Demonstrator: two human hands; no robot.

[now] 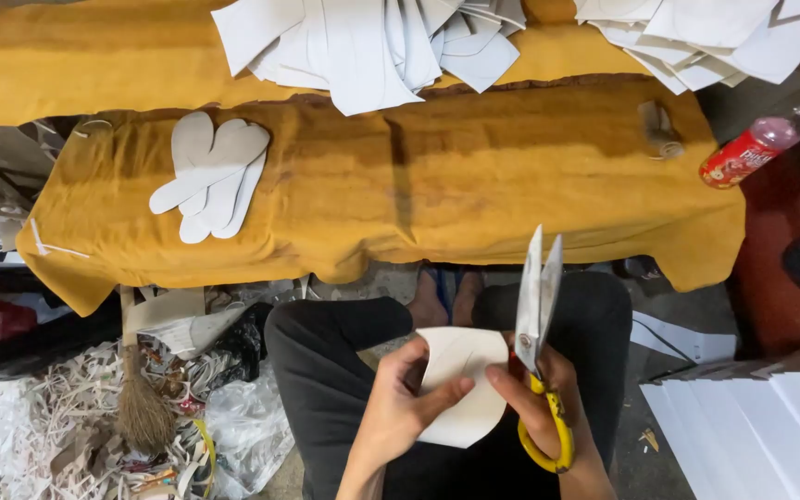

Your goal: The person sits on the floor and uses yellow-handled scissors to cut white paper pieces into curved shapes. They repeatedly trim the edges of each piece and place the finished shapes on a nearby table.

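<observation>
My left hand (398, 407) pinches the white piece (460, 389). My right hand (548, 407) grips the scissors (537, 324), blades apart. Next I cut slowly along the edge.

Single head cam, looking steeply down from above the seated person. Close on the lap and hands at bottom centre of frame; yellow-covered bench (474, 176) fills the upper half, floor scraps (57, 407) lower left.
</observation>
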